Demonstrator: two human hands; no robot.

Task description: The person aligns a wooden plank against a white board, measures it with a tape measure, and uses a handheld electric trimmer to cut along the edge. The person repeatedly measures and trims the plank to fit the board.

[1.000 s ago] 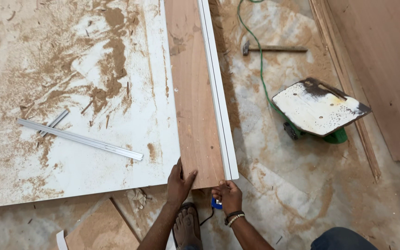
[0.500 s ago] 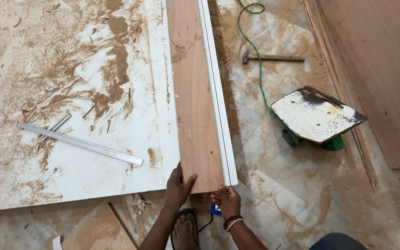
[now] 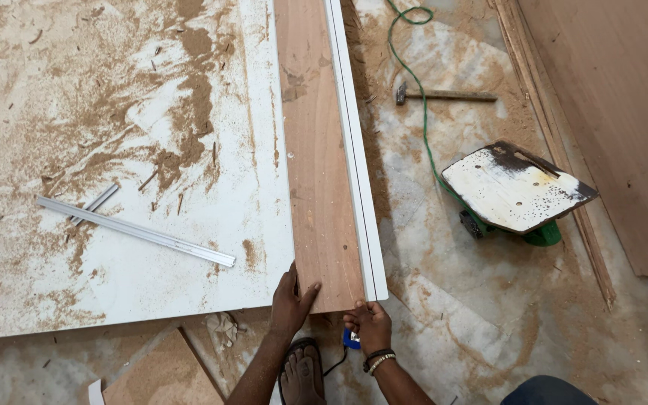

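Left hand (image 3: 292,298) lay flat on the near end of the brown wooden plank (image 3: 316,150), fingers spread and thumb out across the face, pressing on it rather than closing round it. The right hand (image 3: 369,324) sat just beside it at the plank's near right corner, under the end of the white strip (image 3: 352,150) that ran along the plank's right edge; its fingers were curled, and something small and blue (image 3: 350,341) showed just below them, though whether the hand actually gripped it could not be told. The plank lay lengthwise along the right edge of a large white board (image 3: 114,150) on the floor, its near end reaching past the board's front edge. As far as could be judged, the work stood at an early or middle point: the plank and strip were laid together and lined up at the near end, while no fixing or fresh cut on them was visible. Sawdust lay thick on the board, so some cutting seemed already done. A metal straightedge (image 3: 136,231) rested on the board well apart from the hands. An overturned power saw (image 3: 515,193) with its green cord (image 3: 414,97) and a hammer (image 3: 444,94) lay on the marble floor (image 3: 444,315) to the right, none within reach of a hand. A sandalled foot (image 3: 301,373) stood between the forearms.
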